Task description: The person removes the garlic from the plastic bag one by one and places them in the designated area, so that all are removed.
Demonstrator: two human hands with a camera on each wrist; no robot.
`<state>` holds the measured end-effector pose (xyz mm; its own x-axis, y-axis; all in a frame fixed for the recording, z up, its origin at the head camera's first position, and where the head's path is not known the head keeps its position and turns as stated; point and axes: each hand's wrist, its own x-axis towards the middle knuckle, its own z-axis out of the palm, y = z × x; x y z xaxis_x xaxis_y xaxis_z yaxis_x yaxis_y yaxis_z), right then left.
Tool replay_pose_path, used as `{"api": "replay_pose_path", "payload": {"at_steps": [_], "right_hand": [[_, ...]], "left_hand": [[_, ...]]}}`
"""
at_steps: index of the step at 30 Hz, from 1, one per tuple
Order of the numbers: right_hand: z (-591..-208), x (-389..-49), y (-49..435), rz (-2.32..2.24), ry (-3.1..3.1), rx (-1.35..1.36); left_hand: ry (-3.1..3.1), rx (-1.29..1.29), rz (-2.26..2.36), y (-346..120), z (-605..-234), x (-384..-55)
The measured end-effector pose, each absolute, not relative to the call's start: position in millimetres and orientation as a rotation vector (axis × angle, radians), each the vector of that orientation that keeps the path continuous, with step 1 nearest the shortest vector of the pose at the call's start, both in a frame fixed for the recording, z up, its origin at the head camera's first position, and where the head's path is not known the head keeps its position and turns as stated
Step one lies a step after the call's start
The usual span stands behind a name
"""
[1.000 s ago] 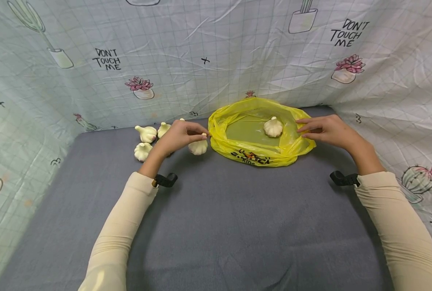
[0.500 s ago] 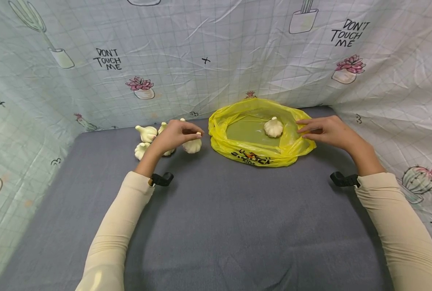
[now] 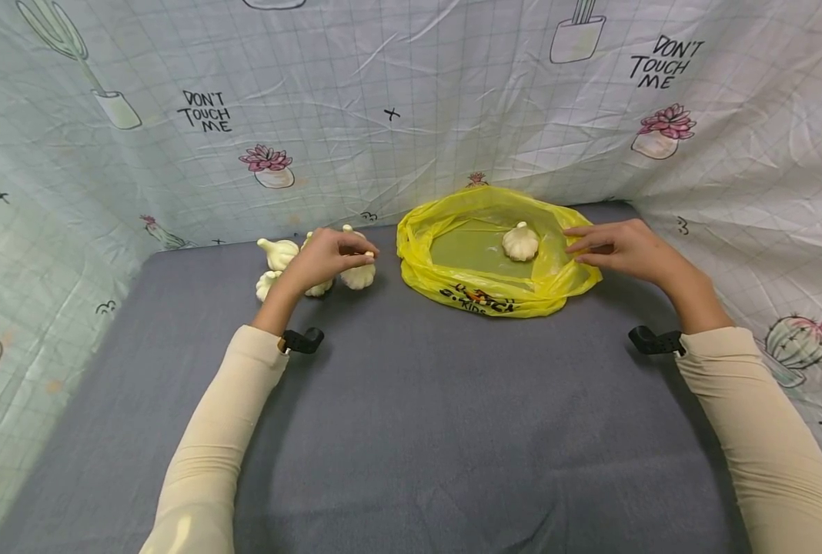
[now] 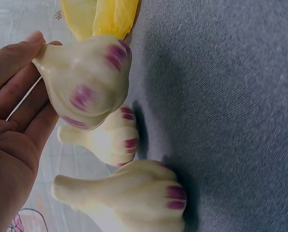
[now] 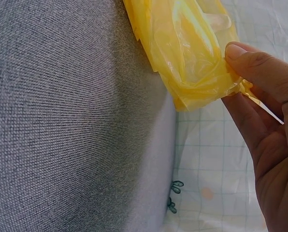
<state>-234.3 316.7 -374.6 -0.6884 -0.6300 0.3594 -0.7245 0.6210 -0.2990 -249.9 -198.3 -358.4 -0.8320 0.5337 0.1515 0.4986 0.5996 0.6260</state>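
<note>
A cream garlic bulb (image 3: 359,275) hangs from my left hand (image 3: 321,260), pinched at its stem between thumb and fingers. Purple streaks mark this held bulb (image 4: 88,79) in the left wrist view, where it is clear of the table. Across from it, my right hand (image 3: 629,246) pinches the right edge of a yellow plastic bag (image 3: 421,265) whose mouth is spread wide. Thumb and fingers close on the crumpled plastic (image 5: 197,87) in the right wrist view. Inside the bag sits another garlic bulb (image 3: 519,245).
Several more garlic bulbs (image 3: 277,254) stand behind and beside my left hand, some partly hidden by it. A grey cloth (image 3: 411,415) covers the table. Behind it hangs a printed curtain (image 3: 411,77), close to the bag's back side.
My left hand has moved left with the garlic bulb, away from the bag's left edge and towards the other bulbs. The right hand and the bag have stayed in place.
</note>
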Motion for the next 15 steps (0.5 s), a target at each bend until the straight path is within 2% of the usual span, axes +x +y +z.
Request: {"api": "replay_pose_path", "payload": {"at_steps": [15], "right_hand": [[-376.0,-236.1,316.2,0.635,-2.631,1.117]], "left_hand": [[2.841,0.902,0.925,-206.9,-353.2,-248.2]]}}
